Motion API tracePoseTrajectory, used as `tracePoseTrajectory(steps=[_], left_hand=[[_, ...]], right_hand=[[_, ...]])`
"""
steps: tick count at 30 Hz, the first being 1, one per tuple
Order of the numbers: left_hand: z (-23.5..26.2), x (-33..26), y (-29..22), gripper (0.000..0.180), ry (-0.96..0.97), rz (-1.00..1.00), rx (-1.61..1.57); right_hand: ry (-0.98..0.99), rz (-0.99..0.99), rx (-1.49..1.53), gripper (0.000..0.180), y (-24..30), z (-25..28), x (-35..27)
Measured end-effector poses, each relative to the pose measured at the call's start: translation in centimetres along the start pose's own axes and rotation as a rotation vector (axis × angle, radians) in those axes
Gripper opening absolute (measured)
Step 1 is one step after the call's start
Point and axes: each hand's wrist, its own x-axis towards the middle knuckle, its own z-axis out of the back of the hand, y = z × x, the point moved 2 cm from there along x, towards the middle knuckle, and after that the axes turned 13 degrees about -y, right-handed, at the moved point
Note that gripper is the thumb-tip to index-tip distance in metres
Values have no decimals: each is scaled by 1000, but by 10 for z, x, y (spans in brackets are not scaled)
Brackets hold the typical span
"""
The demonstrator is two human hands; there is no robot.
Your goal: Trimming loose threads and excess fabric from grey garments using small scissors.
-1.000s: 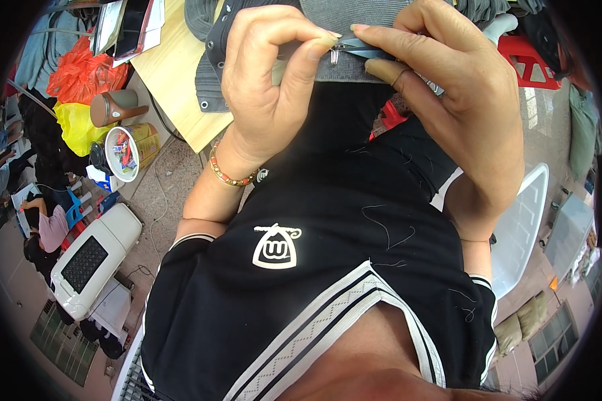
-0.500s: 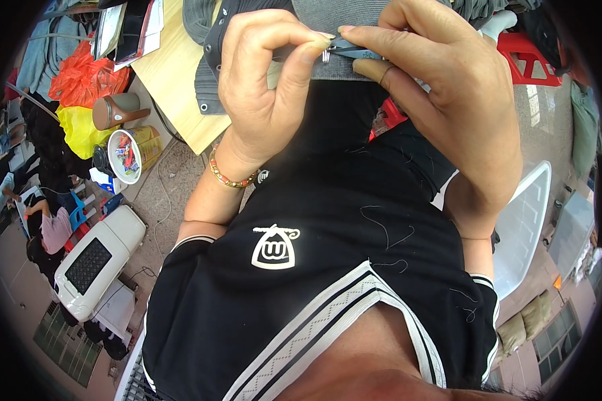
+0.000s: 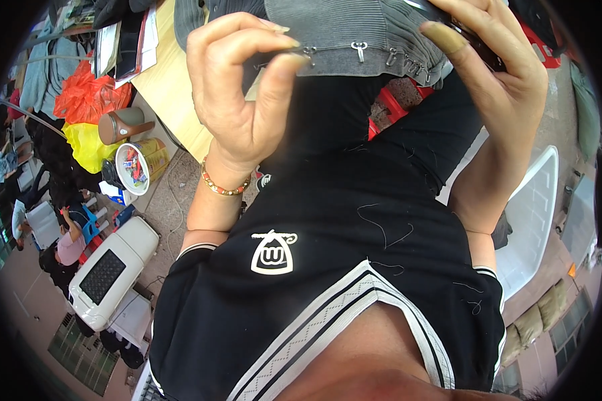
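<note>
A grey ribbed garment [image 3: 334,33] lies over the table edge and my lap, with metal hooks [image 3: 359,51] along its near edge. My left hand [image 3: 237,87] is closed in a pinch just left of these hooks. Whatever is between its thumb and forefinger is too small to make out. Off to the right, apart from the hook row, my right hand [image 3: 495,67] is wrapped round dark-handled scissors [image 3: 485,50], mostly hidden by the fingers. A yellowish cover [image 3: 446,38] sits on one finger of that hand.
Left of the wooden table [image 3: 170,93] stand a brown cup [image 3: 117,127], a tub of small wrapped items [image 3: 134,170] and red and yellow plastic bags [image 3: 87,93]. A white bin [image 3: 535,220] stands at my right. Another person [image 3: 67,244] sits far left.
My right hand has drawn away to the right with the scissors, from beside the left fingertips. My left hand has shifted slightly left, and the hook row now shows between the hands.
</note>
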Motion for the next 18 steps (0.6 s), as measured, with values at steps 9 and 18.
tracePoseTrajectory(steps=[9,18], left_hand=[[-29,9,-22,42,391,-148,350],[-33,20,-12,28,372,-585,365]], right_hand=[[-60,-283,42,36,-7,13,-26],[-30,-156,189,39,-37,9,-53]])
